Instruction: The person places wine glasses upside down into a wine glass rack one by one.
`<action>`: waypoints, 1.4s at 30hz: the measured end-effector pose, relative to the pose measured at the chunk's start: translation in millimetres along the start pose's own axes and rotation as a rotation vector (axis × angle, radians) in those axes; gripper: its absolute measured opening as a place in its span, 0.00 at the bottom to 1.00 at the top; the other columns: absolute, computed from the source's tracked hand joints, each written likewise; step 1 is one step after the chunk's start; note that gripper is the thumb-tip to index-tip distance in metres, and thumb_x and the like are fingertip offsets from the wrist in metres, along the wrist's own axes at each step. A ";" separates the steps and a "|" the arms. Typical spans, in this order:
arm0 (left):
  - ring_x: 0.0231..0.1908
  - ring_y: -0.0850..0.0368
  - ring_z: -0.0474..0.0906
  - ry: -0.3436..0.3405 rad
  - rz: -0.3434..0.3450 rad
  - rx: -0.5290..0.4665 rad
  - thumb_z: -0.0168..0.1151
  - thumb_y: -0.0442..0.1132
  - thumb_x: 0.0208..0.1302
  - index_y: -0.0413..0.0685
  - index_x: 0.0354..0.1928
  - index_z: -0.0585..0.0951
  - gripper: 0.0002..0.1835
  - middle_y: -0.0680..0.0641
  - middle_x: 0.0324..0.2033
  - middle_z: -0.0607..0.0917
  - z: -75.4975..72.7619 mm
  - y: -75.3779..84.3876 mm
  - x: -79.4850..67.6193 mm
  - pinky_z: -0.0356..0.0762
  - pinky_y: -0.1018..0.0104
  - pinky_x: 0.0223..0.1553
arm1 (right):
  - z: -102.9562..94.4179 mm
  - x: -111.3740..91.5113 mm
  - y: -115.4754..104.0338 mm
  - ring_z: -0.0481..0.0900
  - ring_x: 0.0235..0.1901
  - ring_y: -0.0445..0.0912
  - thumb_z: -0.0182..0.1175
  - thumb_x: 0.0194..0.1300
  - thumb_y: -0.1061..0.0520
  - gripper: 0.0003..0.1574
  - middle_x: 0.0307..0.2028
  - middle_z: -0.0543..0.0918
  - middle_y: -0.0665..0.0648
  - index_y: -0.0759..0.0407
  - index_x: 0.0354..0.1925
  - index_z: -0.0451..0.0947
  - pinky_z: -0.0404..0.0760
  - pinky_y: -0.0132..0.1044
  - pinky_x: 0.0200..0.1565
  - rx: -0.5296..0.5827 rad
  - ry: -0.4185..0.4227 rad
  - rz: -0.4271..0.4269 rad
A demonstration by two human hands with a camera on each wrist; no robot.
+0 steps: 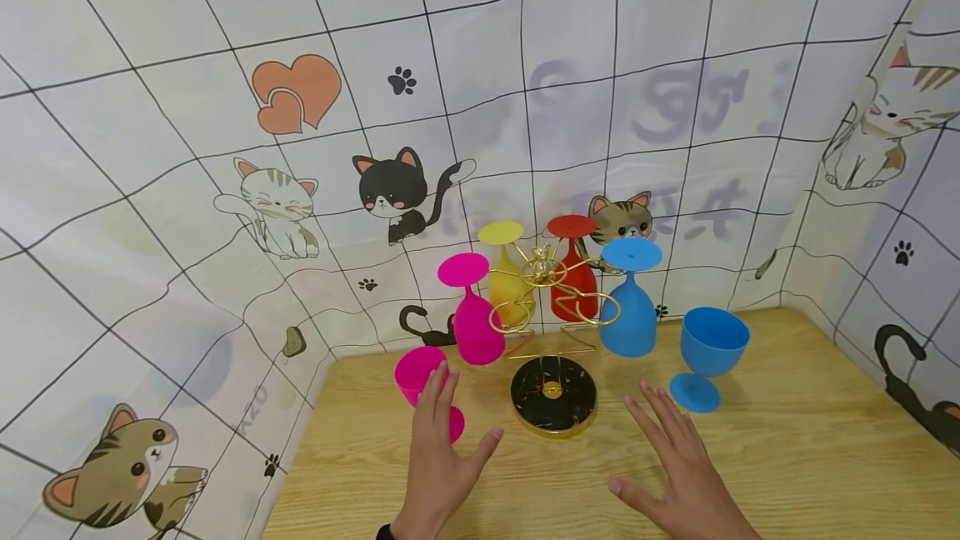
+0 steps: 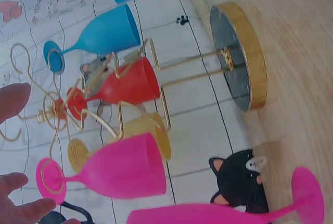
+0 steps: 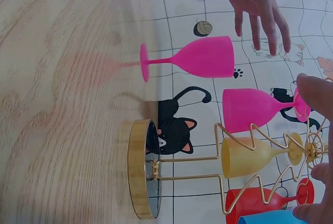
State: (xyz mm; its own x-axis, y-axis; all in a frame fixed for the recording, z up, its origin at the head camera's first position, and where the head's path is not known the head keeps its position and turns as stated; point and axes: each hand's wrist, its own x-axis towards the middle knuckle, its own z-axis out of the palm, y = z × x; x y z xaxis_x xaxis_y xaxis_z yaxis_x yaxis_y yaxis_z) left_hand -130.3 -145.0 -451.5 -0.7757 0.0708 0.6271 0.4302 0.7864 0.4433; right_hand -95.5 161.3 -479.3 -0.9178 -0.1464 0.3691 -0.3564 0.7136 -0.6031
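Observation:
A gold wire goblet rack (image 1: 543,269) with a round black base (image 1: 553,396) stands on the table. Upside down on it hang a pink goblet (image 1: 480,327), a yellow goblet (image 1: 507,282), a red goblet (image 1: 573,290) and a blue goblet (image 1: 628,323). My left hand (image 1: 442,461), fingers spread, is held in front of a second pink goblet (image 1: 416,367) and partly hides it. Nearest to my right hand (image 1: 686,469), also spread and holding nothing, is an upright second blue goblet (image 1: 714,342). Both upright goblets flank the rack on the tabletop.
The wooden table (image 1: 810,440) meets a white gridded sheet (image 1: 480,48) with cartoon cats, which covers the walls at the back and both sides. A dark band (image 1: 385,532) sits on the left wrist.

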 end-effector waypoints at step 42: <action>0.66 0.52 0.65 0.104 -0.575 -0.660 0.79 0.42 0.48 0.61 0.77 0.44 0.62 0.52 0.73 0.58 46.7 -106.7 33.3 0.70 0.65 0.60 | -1.2 -5.5 4.1 0.51 0.70 0.67 0.68 0.53 0.31 0.59 0.76 0.51 0.58 0.34 0.76 0.50 0.56 0.75 0.56 -0.016 -0.070 0.107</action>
State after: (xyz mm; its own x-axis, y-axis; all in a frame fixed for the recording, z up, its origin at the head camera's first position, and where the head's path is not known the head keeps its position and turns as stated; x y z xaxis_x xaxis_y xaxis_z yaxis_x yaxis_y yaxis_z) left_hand -223.6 -197.9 -507.8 -0.9221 -0.3084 0.2336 0.1899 0.1652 0.9678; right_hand -91.7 165.9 -482.9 -0.9605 -0.1166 0.2526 -0.2539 0.7386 -0.6245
